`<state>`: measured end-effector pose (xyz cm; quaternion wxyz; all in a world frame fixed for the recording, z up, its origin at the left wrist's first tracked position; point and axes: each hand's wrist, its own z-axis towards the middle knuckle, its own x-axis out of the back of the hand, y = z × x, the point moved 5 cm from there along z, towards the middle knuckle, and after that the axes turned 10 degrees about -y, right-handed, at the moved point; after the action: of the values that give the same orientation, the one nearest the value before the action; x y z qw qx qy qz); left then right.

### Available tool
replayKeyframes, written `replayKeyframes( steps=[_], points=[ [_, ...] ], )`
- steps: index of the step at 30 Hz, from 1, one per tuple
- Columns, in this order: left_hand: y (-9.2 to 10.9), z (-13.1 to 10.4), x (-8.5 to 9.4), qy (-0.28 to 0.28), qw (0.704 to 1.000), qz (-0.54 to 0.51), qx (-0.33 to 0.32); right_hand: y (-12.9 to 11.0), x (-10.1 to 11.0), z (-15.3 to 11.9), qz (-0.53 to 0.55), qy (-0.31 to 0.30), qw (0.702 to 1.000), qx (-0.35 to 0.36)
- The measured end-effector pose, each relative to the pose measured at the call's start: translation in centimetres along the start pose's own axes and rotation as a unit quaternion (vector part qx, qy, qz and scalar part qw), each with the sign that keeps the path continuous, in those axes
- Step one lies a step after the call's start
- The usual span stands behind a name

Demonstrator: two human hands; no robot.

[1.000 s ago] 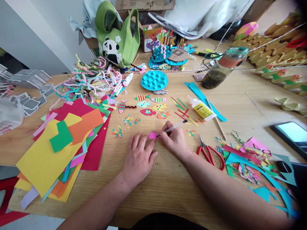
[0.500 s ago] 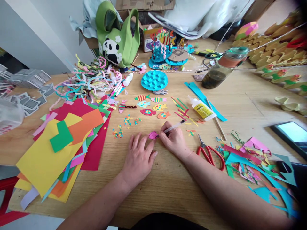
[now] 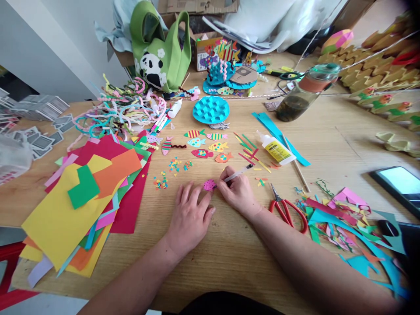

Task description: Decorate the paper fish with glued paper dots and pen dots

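A small magenta paper fish (image 3: 209,185) with dark dots lies flat on the table between my hands. My right hand (image 3: 239,191) is closed round a white marker pen (image 3: 239,172), its writing end down at the fish's tail and hidden by my fingers. Flat on the wood rests my left hand (image 3: 192,213), fingers stretched, index fingertip at the fish's lower edge. Above them sit several decorated paper fish, among them a yellow dotted one (image 3: 218,146) and an orange one (image 3: 224,157). Tiny paper dots (image 3: 161,180) lie up and left of my left hand.
Red-handled scissors (image 3: 286,210) lie beside my right forearm, near paper scraps (image 3: 354,232). A glue bottle (image 3: 277,148), thin paper strips (image 3: 251,151) and a blue textured disc (image 3: 211,110) are farther back. Coloured paper sheets (image 3: 75,214) are piled left. A glass bottle (image 3: 300,96) stands back right.
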<state>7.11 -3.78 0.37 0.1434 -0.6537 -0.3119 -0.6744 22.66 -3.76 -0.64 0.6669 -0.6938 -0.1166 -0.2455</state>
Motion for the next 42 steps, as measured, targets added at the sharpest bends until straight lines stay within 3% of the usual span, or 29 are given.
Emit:
replayKeyframes(
  steps=[31, 42],
  points=[
    [0.03, -0.05, 0.11, -0.001, 1.0, -0.001, 0.0, -0.13, 0.01, 0.02, -0.002, 0.005, 1.0, 0.003],
    [0.02, 0.0, 0.04, -0.004, 1.0, -0.002, 0.002, 0.29, 0.47, -0.12, 0.047, 0.057, 0.997, 0.009]
  ],
)
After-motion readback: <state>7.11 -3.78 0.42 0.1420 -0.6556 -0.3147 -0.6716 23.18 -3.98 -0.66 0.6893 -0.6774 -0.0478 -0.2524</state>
